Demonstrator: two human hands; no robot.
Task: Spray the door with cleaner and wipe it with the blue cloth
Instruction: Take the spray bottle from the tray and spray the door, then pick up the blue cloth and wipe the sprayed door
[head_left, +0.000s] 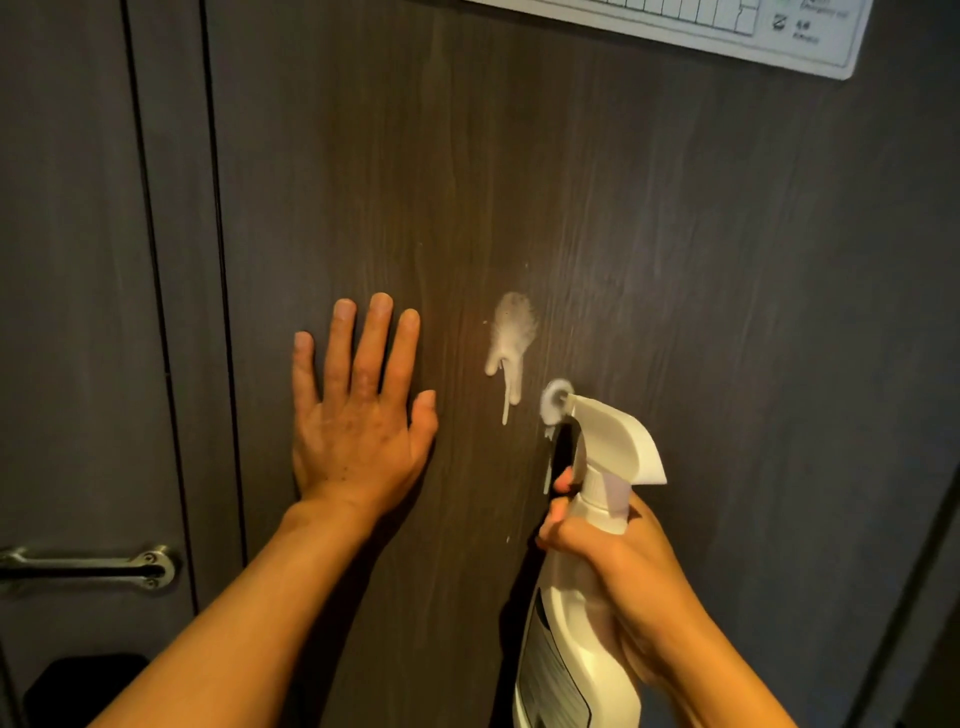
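Observation:
The dark wood-grain door (649, 234) fills the view. My left hand (358, 415) lies flat against it, fingers spread, holding nothing. My right hand (623, 566) grips a white spray bottle (587, 597) by its neck, with fingers on the trigger. The nozzle points at the door, and a puff of foam sits at its tip. A blob of white foam (511, 338) clings to the door just above the nozzle and runs down in drips. No blue cloth is in view.
A metal door handle (88, 566) is at the lower left, on the panel beyond the door's vertical seam (218, 260). A white sign (727, 26) is fixed at the top right. A dark object (88, 686) sits low at the left.

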